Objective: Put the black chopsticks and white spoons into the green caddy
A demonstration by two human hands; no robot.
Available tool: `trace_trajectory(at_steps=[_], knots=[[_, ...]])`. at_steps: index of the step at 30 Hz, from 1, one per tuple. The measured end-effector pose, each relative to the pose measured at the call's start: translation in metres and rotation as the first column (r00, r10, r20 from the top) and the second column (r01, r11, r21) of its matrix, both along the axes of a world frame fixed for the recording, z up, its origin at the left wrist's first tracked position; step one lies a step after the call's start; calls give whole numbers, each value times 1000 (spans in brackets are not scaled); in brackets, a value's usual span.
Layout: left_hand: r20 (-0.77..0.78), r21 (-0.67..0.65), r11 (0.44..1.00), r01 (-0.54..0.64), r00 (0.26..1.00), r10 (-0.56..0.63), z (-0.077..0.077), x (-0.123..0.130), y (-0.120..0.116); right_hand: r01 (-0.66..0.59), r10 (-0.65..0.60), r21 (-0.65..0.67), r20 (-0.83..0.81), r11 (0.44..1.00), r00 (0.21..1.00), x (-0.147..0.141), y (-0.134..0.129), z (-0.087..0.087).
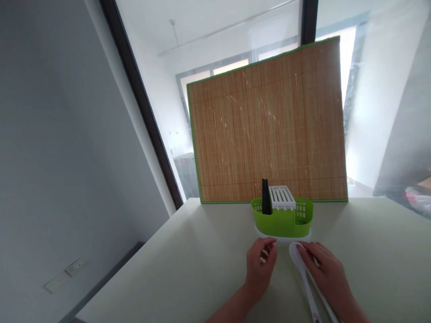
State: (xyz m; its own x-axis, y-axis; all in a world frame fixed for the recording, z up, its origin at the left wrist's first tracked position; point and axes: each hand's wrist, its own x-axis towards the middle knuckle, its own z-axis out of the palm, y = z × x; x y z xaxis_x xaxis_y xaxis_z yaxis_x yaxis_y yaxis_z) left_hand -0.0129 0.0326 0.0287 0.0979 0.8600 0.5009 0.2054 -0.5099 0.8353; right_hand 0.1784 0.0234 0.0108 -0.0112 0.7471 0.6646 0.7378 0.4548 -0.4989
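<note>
Loosely curled left hand (261, 265), right hand (328, 270) pinching white spoon (301, 266)

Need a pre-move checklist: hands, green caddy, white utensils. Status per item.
1. Green caddy upright on its white base: ok.
2. Black object standing in the caddy's left end: ok.
3. Left hand holding nothing: ok.
4. Right hand at the bowl end of the white spoon: ok.
5. Firm grip on that spoon: cannot tell.
6. Second white handle in full view: not ok, right hand hides part.
</note>
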Motion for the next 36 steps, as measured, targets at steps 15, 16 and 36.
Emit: trace_trajectory(at_steps=[15, 16, 36], knots=[[-366, 378, 926, -17, 916, 167, 26, 18, -14, -100, 112, 275, -28, 956, 993, -12, -13, 12], [-380, 376, 926, -23, 908, 177, 27, 18, -14, -100, 113, 252, -37, 963, 993, -12, -14, 12], [-438, 465, 776, -425, 652, 619, 149, -14, 153, 304, -303, -273, 47, 913, 952, 33, 0, 10]])
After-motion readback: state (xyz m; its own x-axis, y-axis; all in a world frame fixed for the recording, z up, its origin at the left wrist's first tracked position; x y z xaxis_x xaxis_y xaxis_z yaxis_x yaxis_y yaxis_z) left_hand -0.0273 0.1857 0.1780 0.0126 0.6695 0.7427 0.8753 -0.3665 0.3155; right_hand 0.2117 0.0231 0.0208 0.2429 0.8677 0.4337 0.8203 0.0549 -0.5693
